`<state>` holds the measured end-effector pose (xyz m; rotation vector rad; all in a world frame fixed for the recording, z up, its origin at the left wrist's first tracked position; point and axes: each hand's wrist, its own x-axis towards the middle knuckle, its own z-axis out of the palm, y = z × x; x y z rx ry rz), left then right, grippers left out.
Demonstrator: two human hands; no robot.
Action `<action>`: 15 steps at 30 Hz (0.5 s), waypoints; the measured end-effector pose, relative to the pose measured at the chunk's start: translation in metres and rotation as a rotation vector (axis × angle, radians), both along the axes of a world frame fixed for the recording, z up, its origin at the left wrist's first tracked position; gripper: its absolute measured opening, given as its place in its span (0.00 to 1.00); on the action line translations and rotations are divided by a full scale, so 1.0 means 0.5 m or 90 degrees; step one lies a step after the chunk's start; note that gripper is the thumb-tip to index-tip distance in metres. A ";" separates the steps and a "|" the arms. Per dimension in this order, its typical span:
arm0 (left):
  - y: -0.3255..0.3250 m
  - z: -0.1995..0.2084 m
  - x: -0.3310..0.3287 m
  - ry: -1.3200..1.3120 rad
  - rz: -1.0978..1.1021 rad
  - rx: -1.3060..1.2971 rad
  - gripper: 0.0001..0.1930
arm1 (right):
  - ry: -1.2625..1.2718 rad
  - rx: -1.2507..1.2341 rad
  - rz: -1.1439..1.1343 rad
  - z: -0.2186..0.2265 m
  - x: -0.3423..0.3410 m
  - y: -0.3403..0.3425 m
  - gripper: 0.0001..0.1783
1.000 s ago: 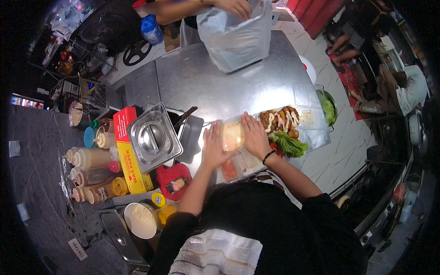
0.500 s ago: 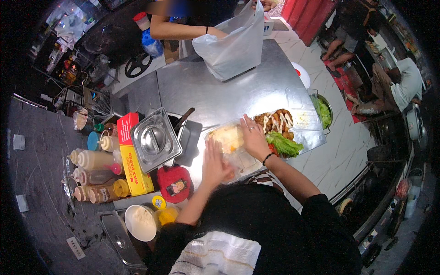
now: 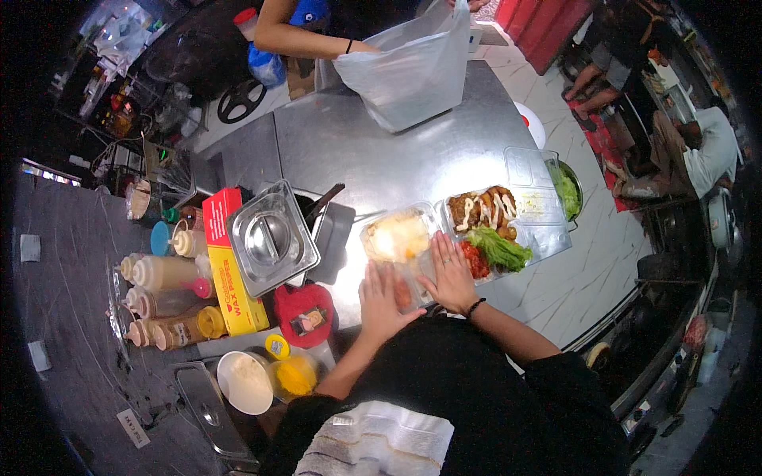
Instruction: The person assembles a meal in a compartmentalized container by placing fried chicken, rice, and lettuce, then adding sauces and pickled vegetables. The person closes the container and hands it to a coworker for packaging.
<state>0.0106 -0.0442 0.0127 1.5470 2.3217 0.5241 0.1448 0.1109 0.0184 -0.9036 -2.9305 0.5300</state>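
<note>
Directly in front of me on the steel table lies a clear plastic takeout container (image 3: 396,232), its lid down over pale yellow-white food. My left hand (image 3: 386,303) rests flat on its near left part, fingers stretched out. My right hand (image 3: 449,278) presses along its near right side with fingers spread. Neither hand grips anything. Just to the right sits a second takeout container with its lid (image 3: 530,168) folded back. It holds browned meat pieces (image 3: 482,209) with white sauce, green lettuce (image 3: 502,250) and red chopped food (image 3: 475,259).
Across the table (image 3: 349,147), another person's hand reaches into a white plastic bag (image 3: 413,75). To the left are a lidded steel pan (image 3: 270,242), a wax paper box (image 3: 238,278), several squeeze bottles (image 3: 159,274), a red cloth item (image 3: 305,313) and a white tub (image 3: 244,383). A bowl of lettuce (image 3: 567,194) stands right.
My hands have slid toward me along the lid, uncovering more of the pale food. The other person's hand remains in the white bag, which has shifted slightly.
</note>
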 end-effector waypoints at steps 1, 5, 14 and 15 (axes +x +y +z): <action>0.001 -0.001 -0.001 0.002 -0.002 0.000 0.66 | -0.008 0.002 0.003 -0.002 0.000 0.001 0.49; -0.001 -0.010 0.001 0.004 0.001 0.010 0.65 | -0.027 -0.028 0.010 -0.001 0.000 0.006 0.54; 0.025 0.018 -0.024 -0.024 0.022 -0.026 0.63 | -0.029 0.034 0.136 0.024 -0.005 0.039 0.66; 0.026 0.015 -0.023 -0.029 0.026 -0.024 0.64 | -0.029 0.040 0.140 0.027 -0.005 0.039 0.67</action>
